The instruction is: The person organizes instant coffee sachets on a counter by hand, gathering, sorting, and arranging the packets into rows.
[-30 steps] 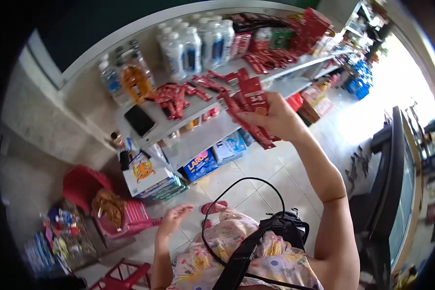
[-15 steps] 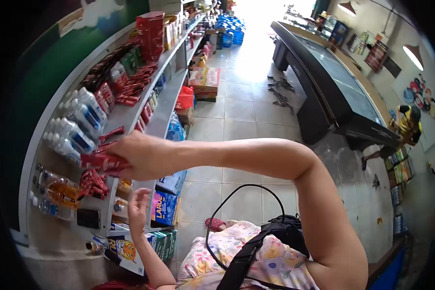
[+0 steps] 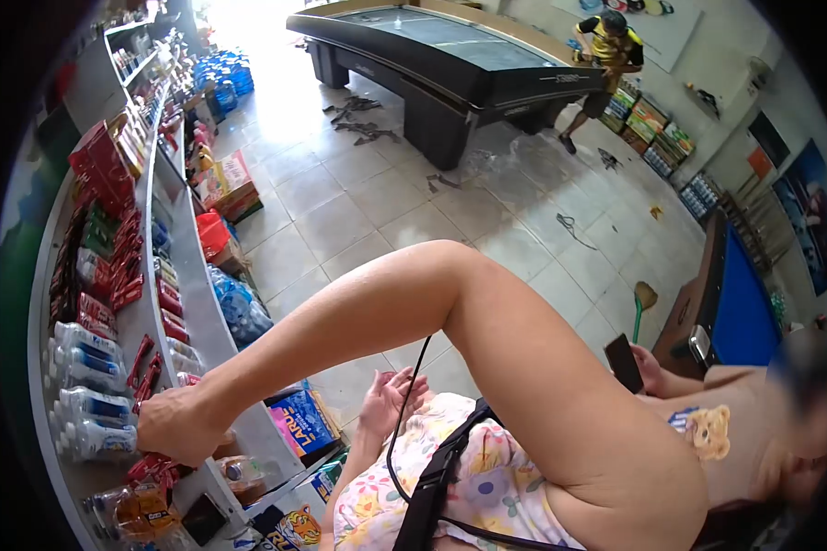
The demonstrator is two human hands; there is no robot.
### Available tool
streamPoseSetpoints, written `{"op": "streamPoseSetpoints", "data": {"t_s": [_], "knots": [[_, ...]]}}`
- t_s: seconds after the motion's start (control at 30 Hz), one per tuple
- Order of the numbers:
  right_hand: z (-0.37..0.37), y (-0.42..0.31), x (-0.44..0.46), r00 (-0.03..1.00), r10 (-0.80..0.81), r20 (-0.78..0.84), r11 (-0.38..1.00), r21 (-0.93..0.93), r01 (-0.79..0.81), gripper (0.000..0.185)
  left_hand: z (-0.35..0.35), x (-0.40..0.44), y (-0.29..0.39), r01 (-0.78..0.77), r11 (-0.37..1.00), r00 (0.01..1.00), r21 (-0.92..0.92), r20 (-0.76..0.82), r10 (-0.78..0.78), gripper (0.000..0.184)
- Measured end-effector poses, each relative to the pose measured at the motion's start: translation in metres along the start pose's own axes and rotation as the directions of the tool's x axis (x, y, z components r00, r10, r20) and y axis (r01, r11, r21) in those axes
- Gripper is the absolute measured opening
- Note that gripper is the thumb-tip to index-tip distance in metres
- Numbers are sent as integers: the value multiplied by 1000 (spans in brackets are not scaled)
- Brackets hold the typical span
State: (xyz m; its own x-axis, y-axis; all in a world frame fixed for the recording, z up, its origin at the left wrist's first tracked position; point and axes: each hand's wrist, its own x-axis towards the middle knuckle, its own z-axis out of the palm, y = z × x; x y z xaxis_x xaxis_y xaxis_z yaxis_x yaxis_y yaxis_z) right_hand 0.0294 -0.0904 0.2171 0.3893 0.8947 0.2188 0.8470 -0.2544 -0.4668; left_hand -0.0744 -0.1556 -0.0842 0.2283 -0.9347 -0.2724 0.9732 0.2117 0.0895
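In the head view, brought the right hand (image 3: 186, 422) down onto the upper shelf (image 3: 152, 317), back of the hand turned up, fingertips hidden beside clear bottles (image 3: 99, 422) with blue labels. A second earlier, held a bunch of red sachets out past the shelf edge; half a second earlier, showed a red packet gripped above the shelf. Now saw no such bunch standing out of the grip, and could not tell from the hidden fingers whether clamped on anything. Found red sachets (image 3: 159, 470) on the shelf just under the near side of the hand, and more red packets (image 3: 144, 363) just beyond. Judged from this to have shifted the handling of sachets down to the shelf itself, with the bunch perhaps laid there, perhaps merely covered by the hand.

Drew the left hand (image 3: 390, 399) back to the front of the flowered dress (image 3: 510, 487), palm up, fingers loosely apart, with nothing seen in it. Saw an amber bottle (image 3: 145, 516) and a dark phone (image 3: 204, 519) near the sachets. Turned the view as well, bringing in another phone (image 3: 623, 363) held by a person (image 3: 740, 436) at the right, and the billiard table (image 3: 473, 83) at the top.
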Motion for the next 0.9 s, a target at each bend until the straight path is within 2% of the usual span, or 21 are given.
{"op": "streamPoseSetpoints", "data": {"t_s": [0.03,0.07,0.13,0.17,0.2,0.27,0.3,0.37,0.5,0.6,0.9], "knots": [[5,0,3,999,-13,-36,1000,-14,12,31,-19,8,-7,93,986,989,136,104,-107,56],[8,0,5,997,-31,-72,999,-31,29,31,19,1,-17,116,938,991,327,28,-133,53],[11,-3,7,995,-17,-96,1000,-10,16,30,57,-4,-19,218,736,947,641,42,-317,51],[8,-9,8,999,7,-40,999,-41,-9,30,70,-3,-24,177,727,936,663,114,-332,50],[6,-14,9,999,31,14,997,-72,-30,30,69,1,-27,186,724,934,664,109,-340,50],[1,-21,10,999,37,16,997,-64,-35,30,51,18,-31,-24,656,873,755,336,-354,49],[1,-22,11,999,37,29,998,-58,-35,30,48,26,-32,-139,621,819,772,442,-366,49],[2,-24,13,1000,28,-6,999,-38,-29,30,39,27,-34,-147,605,810,783,446,-380,48],[7,-28,18,997,-11,-77,998,65,16,29,44,19,-34,-100,613,843,784,394,-366,47],[25,-25,39,989,-64,-132,995,68,74,29,39,12,-28,-82,628,875,774,358,-326,45],[38,-39,50,984,-136,-118,982,116,150,32,24,-10,-19,-66,663,959,745,231,-164,42]]}}
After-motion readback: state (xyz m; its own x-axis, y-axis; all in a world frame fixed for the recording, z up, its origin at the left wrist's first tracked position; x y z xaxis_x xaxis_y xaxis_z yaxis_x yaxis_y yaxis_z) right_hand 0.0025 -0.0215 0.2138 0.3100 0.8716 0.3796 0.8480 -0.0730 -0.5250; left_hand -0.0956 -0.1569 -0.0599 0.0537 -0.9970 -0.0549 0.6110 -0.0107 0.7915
